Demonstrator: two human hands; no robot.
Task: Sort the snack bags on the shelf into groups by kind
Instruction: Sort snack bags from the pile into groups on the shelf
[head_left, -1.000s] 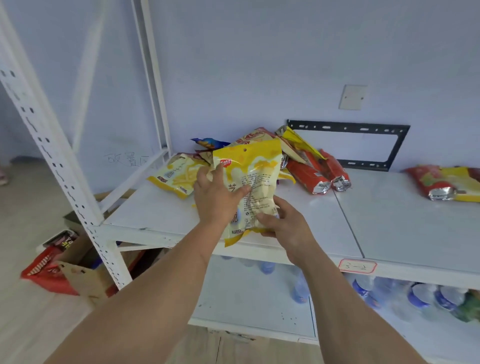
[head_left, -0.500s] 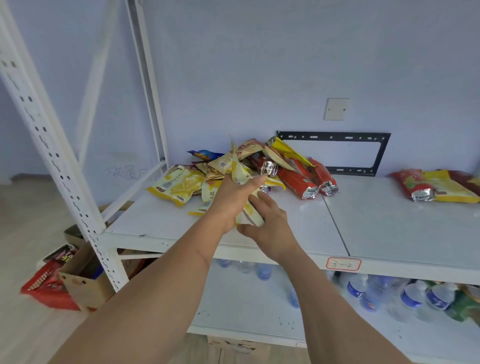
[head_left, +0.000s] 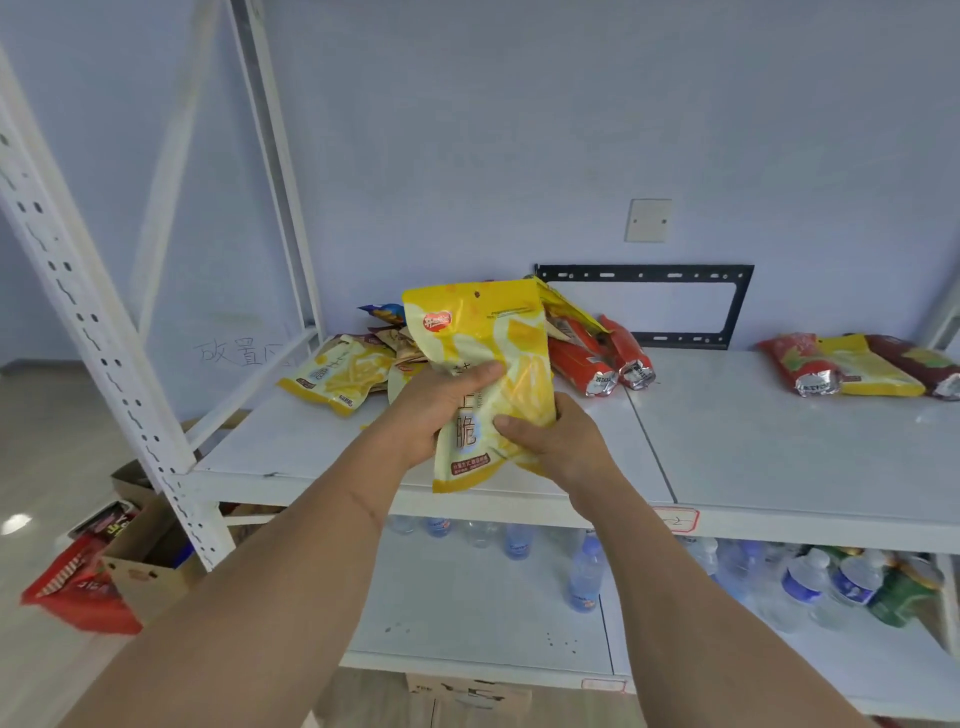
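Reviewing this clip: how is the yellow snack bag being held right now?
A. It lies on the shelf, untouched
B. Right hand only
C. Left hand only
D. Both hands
D: the left hand and the right hand both grip the yellow snack bag, upright above the shelf.

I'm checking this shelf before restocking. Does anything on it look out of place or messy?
Yes. Behind the yellow bag held in both hands, snack bags lie in a mixed heap at the back of the shelf, kinds overlapping at angles. Nothing looks spilled or torn.
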